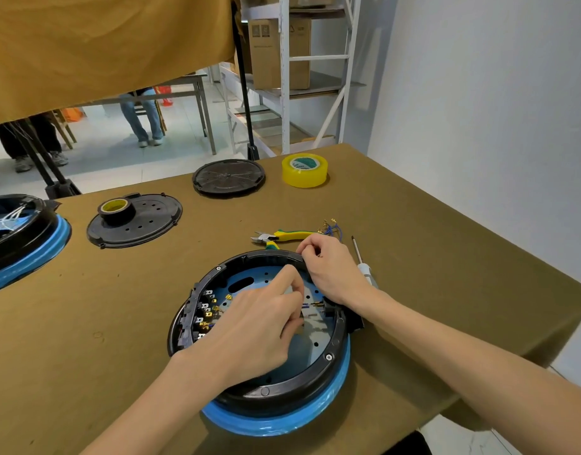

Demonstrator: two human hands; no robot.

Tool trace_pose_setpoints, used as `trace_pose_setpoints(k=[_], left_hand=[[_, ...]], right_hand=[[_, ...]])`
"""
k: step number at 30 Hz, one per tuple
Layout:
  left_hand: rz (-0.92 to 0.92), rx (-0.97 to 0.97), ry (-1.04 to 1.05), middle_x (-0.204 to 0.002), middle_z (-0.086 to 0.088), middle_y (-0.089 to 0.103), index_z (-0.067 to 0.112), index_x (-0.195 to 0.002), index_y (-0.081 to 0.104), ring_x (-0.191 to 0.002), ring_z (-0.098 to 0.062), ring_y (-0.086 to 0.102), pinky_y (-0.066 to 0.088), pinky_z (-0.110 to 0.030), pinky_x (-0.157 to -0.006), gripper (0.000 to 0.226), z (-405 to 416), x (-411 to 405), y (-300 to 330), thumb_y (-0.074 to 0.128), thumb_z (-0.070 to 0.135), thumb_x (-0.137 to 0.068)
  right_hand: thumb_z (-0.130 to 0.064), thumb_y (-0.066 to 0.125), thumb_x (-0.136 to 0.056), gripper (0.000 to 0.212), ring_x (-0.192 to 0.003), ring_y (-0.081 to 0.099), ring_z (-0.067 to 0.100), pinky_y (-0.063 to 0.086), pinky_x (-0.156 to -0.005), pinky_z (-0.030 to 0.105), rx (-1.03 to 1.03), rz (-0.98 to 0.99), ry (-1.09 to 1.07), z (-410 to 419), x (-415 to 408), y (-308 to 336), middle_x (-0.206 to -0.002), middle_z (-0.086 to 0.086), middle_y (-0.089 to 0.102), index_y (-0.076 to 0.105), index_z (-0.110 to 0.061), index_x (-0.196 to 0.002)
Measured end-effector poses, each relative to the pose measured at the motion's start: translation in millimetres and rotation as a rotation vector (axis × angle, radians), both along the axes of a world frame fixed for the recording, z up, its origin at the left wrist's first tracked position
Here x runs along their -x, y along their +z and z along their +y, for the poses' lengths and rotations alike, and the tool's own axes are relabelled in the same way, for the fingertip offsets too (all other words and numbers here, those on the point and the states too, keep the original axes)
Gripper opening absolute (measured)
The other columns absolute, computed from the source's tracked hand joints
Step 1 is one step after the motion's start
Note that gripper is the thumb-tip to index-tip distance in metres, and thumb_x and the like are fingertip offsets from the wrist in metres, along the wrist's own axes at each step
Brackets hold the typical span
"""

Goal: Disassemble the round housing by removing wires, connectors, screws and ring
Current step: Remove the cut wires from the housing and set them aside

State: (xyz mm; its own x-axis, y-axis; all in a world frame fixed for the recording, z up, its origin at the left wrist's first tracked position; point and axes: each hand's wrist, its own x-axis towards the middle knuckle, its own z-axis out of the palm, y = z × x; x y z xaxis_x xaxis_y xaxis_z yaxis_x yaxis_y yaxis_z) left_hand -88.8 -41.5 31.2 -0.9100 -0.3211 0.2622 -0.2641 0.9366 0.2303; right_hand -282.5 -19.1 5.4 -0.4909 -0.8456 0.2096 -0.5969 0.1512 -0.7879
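round housing (328, 372) sits open side up near the table's (414, 257) front edge: a black ring over a blue-wrapped base, blue plate inside, brass terminals (207, 315) along its left wall. being round, it shows no clear long axis. left hand (249, 330) reaches inside, fingers curled, pinching a thin wire (310, 304) with a brass connector near the right wall. right hand (332, 267) curls over the far rim, gripping it. tape roll's (304, 170) label is too small to read.
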Motion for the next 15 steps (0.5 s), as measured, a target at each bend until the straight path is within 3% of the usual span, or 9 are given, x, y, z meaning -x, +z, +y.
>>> trace_pose_setpoints(k=[2,6,10,12,15], left_hand=[[-0.003,-0.012,0.000,-0.113,0.014,0.041,0.022,-0.078,0.055,-0.064,-0.013,0.054,0.049,-0.038,-0.062,0.023,-1.1,-1.7,-0.2,0.067,0.028,-0.097],[0.084,-0.084,-0.033,-0.118,0.023,0.048,0.034,-0.072,0.057,-0.064,-0.005,0.056,0.047,-0.028,-0.066,0.027,0.0,7.7,7.7,0.070,0.040,-0.095],[0.232,-0.361,0.023,-0.118,0.026,0.057,0.034,-0.077,0.072,-0.099,-0.002,0.066,0.051,-0.030,-0.090,0.019,-7.6,-7.0,14.0,0.068,0.048,-0.090],[0.388,-0.472,0.040,-0.112,0.019,0.064,0.036,-0.082,0.076,-0.109,-0.008,0.065,0.047,-0.023,-0.094,0.017,-8.6,-17.2,22.0,0.069,0.050,-0.088],[0.627,-0.624,0.027,-0.088,0.005,0.067,0.029,-0.081,0.076,-0.076,-0.011,0.060,0.046,-0.020,-0.071,0.012,-3.9,-20.1,34.4,0.078,0.036,-0.091]], right_hand=[[-0.018,0.043,-0.101,0.026,-0.042,0.042,0.005,0.031,-0.043,0.018,-0.008,-0.002,-0.005,0.3,-0.5,0.4,-0.056,-0.009,0.054,0.066,-0.020,-0.090],[-0.017,0.043,-0.101,0.025,-0.042,0.040,0.006,0.033,-0.045,0.023,-0.021,-0.028,-0.009,0.8,-1.1,1.9,-0.059,-0.005,0.058,0.066,-0.018,-0.091],[-0.017,0.043,-0.102,0.025,-0.042,0.042,0.005,0.032,-0.044,0.019,-0.006,-0.021,-0.007,3.0,-0.4,2.2,-0.057,-0.008,0.055,0.066,-0.019,-0.092],[-0.016,0.044,-0.102,0.026,-0.042,0.043,0.005,0.033,-0.044,0.018,-0.002,-0.033,-0.010,2.8,-0.4,1.3,-0.057,-0.008,0.054,0.067,-0.019,-0.092],[-0.013,0.045,-0.102,0.025,-0.046,0.042,0.006,0.033,-0.047,0.021,0.023,-0.036,-0.026,2.8,-3.3,3.5,-0.059,-0.007,0.056,0.068,-0.019,-0.092]])
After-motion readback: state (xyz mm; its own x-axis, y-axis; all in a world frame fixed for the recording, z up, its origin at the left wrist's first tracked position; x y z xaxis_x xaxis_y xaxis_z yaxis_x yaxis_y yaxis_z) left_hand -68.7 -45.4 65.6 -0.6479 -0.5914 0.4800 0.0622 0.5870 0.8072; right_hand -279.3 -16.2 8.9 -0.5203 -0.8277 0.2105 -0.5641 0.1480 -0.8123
